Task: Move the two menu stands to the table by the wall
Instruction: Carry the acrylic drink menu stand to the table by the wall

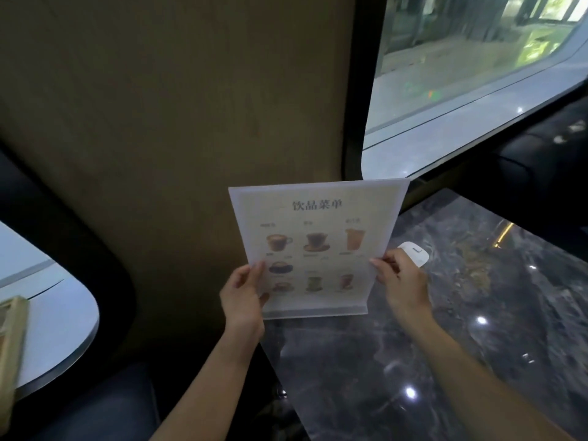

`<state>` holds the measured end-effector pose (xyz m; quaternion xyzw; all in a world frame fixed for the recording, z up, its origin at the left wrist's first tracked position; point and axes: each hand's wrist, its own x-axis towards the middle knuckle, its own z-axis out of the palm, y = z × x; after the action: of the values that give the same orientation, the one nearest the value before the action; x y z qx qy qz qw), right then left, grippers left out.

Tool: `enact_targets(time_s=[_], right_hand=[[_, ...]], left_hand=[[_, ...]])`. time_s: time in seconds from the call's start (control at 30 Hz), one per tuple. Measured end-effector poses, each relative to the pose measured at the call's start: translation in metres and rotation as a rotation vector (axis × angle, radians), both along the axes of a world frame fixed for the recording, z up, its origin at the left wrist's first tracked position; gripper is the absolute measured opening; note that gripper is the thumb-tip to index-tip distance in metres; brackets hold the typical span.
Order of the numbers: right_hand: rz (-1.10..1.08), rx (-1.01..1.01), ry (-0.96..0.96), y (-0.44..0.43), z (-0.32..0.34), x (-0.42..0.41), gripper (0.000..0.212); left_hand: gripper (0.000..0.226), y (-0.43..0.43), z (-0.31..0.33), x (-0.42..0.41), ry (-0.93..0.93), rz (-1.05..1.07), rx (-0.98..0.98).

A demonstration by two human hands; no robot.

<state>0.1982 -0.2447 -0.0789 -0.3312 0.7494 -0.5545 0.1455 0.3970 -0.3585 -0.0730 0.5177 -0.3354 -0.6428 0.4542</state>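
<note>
A clear acrylic menu stand (318,237) with a drinks menu sheet stands upright at the near left corner of the dark marble table (461,329), close to the brown wall panel. My left hand (245,297) pinches its lower left edge. My right hand (401,281) pinches its lower right edge. The stand's base meets the tabletop or hangs just above it; I cannot tell which. Only one menu stand is in view.
A small white device (413,253) lies on the marble just behind my right hand. A window runs along the table's far side. At the left is a white round table (57,313) with a wooden frame (12,345) at its edge. Dark seats lie below.
</note>
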Motion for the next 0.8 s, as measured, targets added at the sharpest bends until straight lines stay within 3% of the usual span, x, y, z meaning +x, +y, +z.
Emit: enact_targets(time_s=[0.3,0.57,0.8], right_hand=[[0.038,0.081,0.055,-0.009,-0.017,0.003,0.011],[0.048,0.153,-0.036,0.003,-0.038,0.002,0.015],[0.078,0.246,0.199,-0.005,-0.043,0.005,0.02]], left_hand=[[0.012,0.012,-0.026,0.02,-0.006,-0.032,-0.068],[0.002,0.009,-0.048,0.041,-0.203,-0.235,-0.258],[0.028,0.001,-0.061,0.051,-0.42,-0.323,-0.342]])
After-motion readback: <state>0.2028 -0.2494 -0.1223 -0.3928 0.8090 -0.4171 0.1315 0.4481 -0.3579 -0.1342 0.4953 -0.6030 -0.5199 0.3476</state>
